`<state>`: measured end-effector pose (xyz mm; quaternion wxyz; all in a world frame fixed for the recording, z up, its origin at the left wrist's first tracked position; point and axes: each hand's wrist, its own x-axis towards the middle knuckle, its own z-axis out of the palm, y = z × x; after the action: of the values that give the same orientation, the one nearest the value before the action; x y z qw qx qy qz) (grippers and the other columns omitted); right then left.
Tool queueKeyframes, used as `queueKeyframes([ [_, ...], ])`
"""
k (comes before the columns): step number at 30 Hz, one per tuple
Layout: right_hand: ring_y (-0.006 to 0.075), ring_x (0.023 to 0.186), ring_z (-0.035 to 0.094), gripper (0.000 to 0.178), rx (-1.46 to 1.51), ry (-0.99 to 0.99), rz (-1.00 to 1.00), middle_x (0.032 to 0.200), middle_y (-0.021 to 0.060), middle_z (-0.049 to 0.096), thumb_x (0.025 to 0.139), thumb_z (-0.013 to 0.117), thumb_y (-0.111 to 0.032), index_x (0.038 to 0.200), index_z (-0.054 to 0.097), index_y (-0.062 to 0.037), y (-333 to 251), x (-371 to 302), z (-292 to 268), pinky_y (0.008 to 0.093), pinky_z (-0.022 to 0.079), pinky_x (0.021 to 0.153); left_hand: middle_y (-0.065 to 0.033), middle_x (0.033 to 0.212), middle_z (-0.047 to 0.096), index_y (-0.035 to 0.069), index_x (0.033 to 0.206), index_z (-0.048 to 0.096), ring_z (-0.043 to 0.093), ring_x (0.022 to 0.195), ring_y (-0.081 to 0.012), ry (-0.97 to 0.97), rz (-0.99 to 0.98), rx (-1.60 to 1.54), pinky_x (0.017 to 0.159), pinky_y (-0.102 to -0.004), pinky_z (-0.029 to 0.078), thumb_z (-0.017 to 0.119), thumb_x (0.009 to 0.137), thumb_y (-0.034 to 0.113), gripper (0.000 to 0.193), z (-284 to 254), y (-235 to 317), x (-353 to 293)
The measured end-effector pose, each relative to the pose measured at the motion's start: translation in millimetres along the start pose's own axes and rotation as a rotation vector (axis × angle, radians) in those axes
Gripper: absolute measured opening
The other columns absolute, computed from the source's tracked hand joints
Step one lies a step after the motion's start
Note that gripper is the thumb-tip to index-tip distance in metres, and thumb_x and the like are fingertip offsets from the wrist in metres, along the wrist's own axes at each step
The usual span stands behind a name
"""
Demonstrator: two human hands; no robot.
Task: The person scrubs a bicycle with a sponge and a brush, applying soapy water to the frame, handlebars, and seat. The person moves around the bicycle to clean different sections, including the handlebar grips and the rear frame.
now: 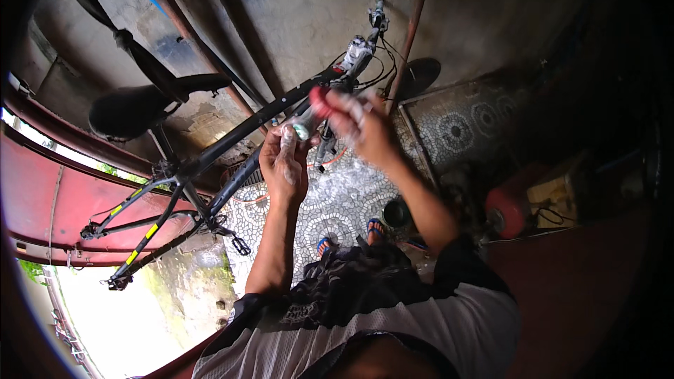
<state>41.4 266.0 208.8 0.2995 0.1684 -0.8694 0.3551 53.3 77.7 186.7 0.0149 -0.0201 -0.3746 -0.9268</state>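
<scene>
My left hand (283, 163) is closed around a soapy, pale cylindrical part (302, 130) with a greenish round end. Suds cover its thumb. My right hand (365, 130), smeared by motion and wet with foam, grips a red object (321, 101) against or just above that part; its exact kind is too blurred to tell. Just beyond both hands, a black bicycle frame (242, 126) without wheels hangs at a slant. White foam (357, 52) clings near its handlebar end, and its black saddle (126, 111) is at the left.
A dark bucket (397, 213) stands on the mosaic-tiled floor (330, 200) near my sandalled feet. At the right are a red rounded object (505, 212) and a wooden piece (553, 198). Rusty pipes (414, 21) run along the grey wall. A red metal panel (63, 203) is at the left.
</scene>
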Motion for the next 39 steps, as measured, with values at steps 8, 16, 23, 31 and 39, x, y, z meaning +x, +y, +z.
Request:
queueKeyframes([
  [8, 0.0297, 0.097, 0.072, 0.049, 0.089, -0.268, -0.191, 0.106, 0.0124, 0.069, 0.096, 0.071, -0.048, 0.14, 0.064, -0.0258, -24.0, -0.2, -48.3, 0.0376, 0.06, 0.08, -0.0129, 0.115, 0.069, 0.003, 0.109, 0.061, 0.069, 0.097, -0.0223, -0.017, -0.063, -0.134, 0.084, -0.0397, 0.06, 0.057, 0.108, 0.01, 0.008, 10.4, -15.4, -30.7],
  [16, 0.0254, 0.096, 0.071, 0.039, 0.041, -0.277, -0.093, 0.106, 0.0114, 0.069, 0.09, 0.081, -0.033, 0.123, 0.074, -0.0152, -26.5, -23.7, -68.1, 0.0366, 0.058, 0.083, -0.0152, 0.115, 0.071, 0.002, 0.112, 0.063, 0.07, 0.1, -0.0243, -0.046, -0.207, -0.185, 0.09, -0.0426, 0.06, 0.061, 0.106, 0.012, 0.012, 14.5, -28.7, -69.1],
  [23, 0.0338, 0.099, 0.069, 0.063, -0.107, 0.009, 0.24, 0.111, 0.0177, 0.068, 0.087, 0.084, -0.038, 0.135, 0.062, -0.0036, 30.8, -74.6, -102.9, 0.0416, 0.056, 0.088, -0.0163, 0.115, 0.066, 0.0, 0.123, 0.056, 0.07, 0.09, -0.0263, -0.141, -0.659, -0.198, 0.08, -0.0432, 0.062, 0.068, 0.102, 0.031, 0.039, 25.7, -50.4, -74.8],
  [31, 0.0397, 0.101, 0.06, 0.058, -0.289, 0.317, 0.329, 0.111, 0.0225, 0.059, 0.088, 0.082, -0.026, 0.131, 0.057, 0.0042, -20.2, -243.7, -136.6, 0.0462, 0.05, 0.089, -0.0035, 0.087, 0.059, 0.011, 0.112, 0.055, 0.058, 0.071, -0.0187, -0.388, -1.122, -0.352, 0.065, -0.036, 0.053, 0.058, 0.102, 0.021, 0.014, 83.3, -114.7, -70.4],
  [39, 0.0303, 0.114, 0.055, 0.078, -0.624, 0.345, 0.317, 0.122, 0.0129, 0.056, 0.078, 0.087, -0.053, 0.138, 0.064, -0.0084, -72.0, -240.8, -108.1, 0.0438, 0.049, 0.099, -0.002, 0.086, 0.056, 0.013, 0.119, 0.058, 0.056, 0.076, -0.0182, -0.443, -1.099, -0.361, 0.07, -0.0339, 0.051, 0.056, 0.108, 0.034, 0.024, 100.8, -173.2, -105.7],
])
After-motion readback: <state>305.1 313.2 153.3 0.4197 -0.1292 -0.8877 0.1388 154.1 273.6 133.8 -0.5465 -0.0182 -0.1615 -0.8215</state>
